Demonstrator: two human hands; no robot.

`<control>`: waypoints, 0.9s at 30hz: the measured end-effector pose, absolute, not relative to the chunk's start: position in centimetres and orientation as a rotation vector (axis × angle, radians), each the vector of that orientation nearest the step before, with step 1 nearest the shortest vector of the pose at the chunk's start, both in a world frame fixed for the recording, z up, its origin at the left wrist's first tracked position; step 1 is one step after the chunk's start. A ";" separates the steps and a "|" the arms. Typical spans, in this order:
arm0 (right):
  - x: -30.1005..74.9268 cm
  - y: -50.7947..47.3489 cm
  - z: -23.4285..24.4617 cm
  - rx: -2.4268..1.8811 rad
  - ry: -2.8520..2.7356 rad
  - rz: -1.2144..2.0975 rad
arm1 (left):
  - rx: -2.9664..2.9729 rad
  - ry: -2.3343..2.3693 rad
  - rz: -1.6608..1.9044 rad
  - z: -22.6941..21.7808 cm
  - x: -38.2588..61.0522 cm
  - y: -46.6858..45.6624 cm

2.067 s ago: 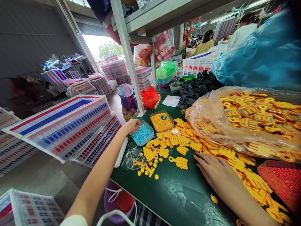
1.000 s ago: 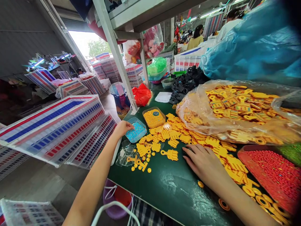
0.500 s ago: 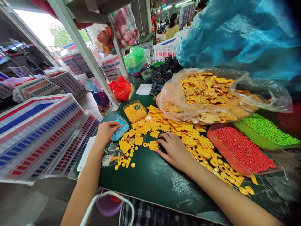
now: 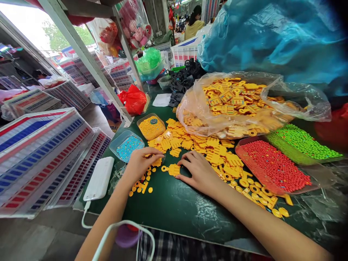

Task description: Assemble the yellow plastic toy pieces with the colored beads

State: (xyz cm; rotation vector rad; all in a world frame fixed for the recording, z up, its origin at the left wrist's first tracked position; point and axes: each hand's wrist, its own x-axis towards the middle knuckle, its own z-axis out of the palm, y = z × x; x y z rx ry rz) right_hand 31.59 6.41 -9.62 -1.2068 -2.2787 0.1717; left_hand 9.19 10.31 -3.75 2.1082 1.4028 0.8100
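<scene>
Lying near the left hand (image 4: 140, 164), a white power bank (image 4: 99, 178).

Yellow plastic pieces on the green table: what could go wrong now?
The left hand, among loose yellow plastic pieces, is right beside the clear tray of blue beads, so a bump might spill the beads. The white power bank sits near the edge of the green table and could perhaps get knocked off.
</scene>
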 end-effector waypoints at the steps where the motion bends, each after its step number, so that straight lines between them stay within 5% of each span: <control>1: 31.7 6.4 -9.6 -1.208 -2.276 0.176 | 2.137 1.299 0.756 -4.1 10.1 10.0; 19: 31.9 6.6 -9.4 -1.344 -2.155 0.321 | 2.523 0.943 0.680 -8.5 12.5 10.2; 27: 32.0 6.5 -9.4 -1.351 -2.173 0.290 | 2.474 1.168 0.529 -8.0 12.5 9.9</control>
